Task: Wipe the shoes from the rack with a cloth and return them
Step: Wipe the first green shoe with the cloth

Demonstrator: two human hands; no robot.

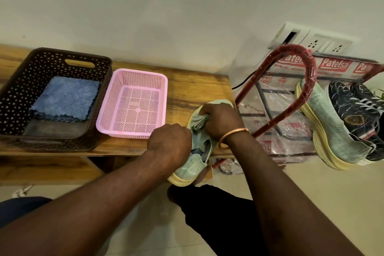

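Observation:
A pale green shoe (188, 169) with a yellow sole lies on the right end of the wooden bench (193, 87), heel toward me. My left hand (169, 144) grips its side near the collar. My right hand (220, 122), with a copper bangle on the wrist, holds a bunched pale cloth (198, 121) against the shoe's front. Its matching green shoe (330, 129) and a dark patterned sneaker (353, 114) sit on the red shoe rack (299, 62) at the right.
A dark brown basket (18, 97) holding a folded blue cloth (66, 100) stands at the bench's left. A pink basket (158, 97) sits beside it. Wall sockets (320, 42) are above the plastic-wrapped rack. My knee is below the shoe.

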